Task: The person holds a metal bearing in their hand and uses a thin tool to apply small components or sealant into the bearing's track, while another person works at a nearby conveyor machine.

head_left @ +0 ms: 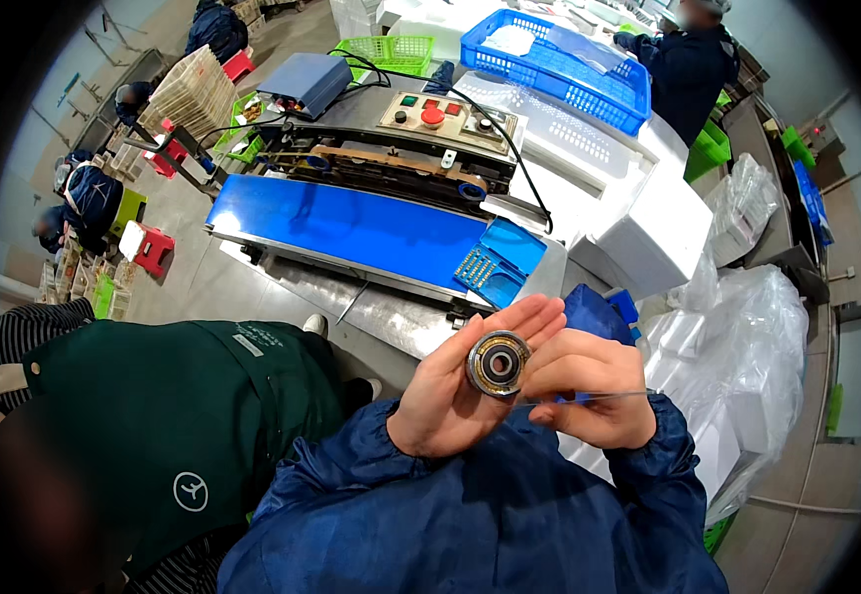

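Observation:
On the upturned palm of my left hand (pixel 450 386) rests a round metal wheel with a ball bearing (pixel 499 364) at its centre. The wheel's outer ring is dark, with brownish grime inside it. My left fingers lie stretched beneath it. My right hand (pixel 594 381) is closed on a thin metal rod (pixel 608 396) that runs crosswise under the fingers. Its fingertips are close to the wheel's right edge; whether they touch it I cannot tell. Just beyond the hands lies an opened blue bit case (pixel 500 262) with rows of small bits, on the machine's edge.
A machine with a blue conveyor belt (pixel 341 223) and a control panel (pixel 445 119) stands ahead. A person in a green garment (pixel 183 416) leans in at left. White foam boxes (pixel 653 233) and plastic-wrapped stacks (pixel 737 376) are on the right. A blue crate (pixel 559 74) sits behind.

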{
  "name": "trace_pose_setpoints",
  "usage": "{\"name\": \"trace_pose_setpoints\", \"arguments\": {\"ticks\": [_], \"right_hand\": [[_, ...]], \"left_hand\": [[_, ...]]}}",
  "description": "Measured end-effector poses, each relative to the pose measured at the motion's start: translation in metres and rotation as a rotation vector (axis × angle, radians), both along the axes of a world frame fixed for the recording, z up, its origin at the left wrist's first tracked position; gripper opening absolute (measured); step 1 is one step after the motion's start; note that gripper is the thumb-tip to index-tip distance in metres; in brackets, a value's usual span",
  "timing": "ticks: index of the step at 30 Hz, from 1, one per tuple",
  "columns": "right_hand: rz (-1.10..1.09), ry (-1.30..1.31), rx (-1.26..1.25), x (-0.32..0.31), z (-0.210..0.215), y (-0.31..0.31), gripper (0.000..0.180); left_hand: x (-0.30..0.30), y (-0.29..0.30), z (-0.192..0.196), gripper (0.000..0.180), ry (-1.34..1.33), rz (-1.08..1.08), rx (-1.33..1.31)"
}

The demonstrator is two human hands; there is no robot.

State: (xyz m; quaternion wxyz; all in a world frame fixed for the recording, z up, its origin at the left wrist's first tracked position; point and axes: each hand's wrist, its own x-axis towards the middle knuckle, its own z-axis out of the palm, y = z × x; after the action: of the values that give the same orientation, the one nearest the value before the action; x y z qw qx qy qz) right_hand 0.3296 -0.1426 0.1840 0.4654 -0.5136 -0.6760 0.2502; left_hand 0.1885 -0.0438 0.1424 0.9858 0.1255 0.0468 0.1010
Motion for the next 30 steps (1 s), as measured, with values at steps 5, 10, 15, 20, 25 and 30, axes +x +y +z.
{"name": "trace_pose_setpoints", "arguments": {"ticks": [5, 10, 15, 20, 25, 30], "right_hand": [[0.028, -0.035, 0.080, 0.002, 0.000, 0.004, 0.021], [0.016, -0.011, 0.061, 0.004, -0.002, 0.005, 0.021], [0.036, -0.057, 0.089, 0.008, 0.000, 0.007, 0.021], [0.064, -0.138, 0.113, 0.010, 0.002, 0.007, 0.023], [0.055, -0.286, 0.220, 0.003, 0.001, 0.006, 0.026], [0.029, -0.215, 0.139, 0.009, 0.003, 0.006, 0.022]], "left_hand": [[0.003, 0.003, 0.000, 0.055, 0.014, -0.009, -0.004], [0.005, 0.004, 0.000, 0.055, 0.014, -0.006, -0.014], [0.007, 0.005, -0.001, 0.055, 0.013, -0.004, -0.017], [0.009, 0.007, 0.000, 0.055, 0.015, 0.001, -0.022], [0.012, 0.007, -0.004, 0.054, -0.005, 0.021, -0.030], [0.014, 0.006, -0.004, 0.055, -0.015, 0.015, -0.061]]}}
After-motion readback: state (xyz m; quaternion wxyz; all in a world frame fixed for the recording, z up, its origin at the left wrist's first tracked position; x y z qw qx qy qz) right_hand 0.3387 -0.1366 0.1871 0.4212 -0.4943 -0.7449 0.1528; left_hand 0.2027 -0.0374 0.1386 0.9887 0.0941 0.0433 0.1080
